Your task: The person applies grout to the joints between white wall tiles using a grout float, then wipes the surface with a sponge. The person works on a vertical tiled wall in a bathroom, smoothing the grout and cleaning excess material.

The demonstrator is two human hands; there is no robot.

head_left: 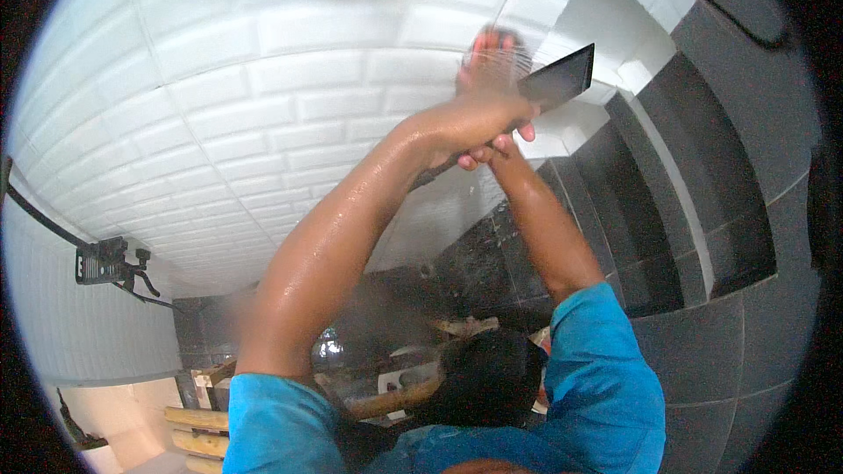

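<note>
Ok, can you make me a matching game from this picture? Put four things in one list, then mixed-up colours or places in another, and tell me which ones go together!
Things
1. Sleeves
2. Brick-patterned wall
3. Flat-bladed tool
4. Wooden slats

Colours and places
A. Dark, held in the person's left grip
B. Bright blue
C. Yellowish brown, at the lower left of the picture
D. White

Right pairs
1-B, 2-D, 3-A, 4-C
</note>
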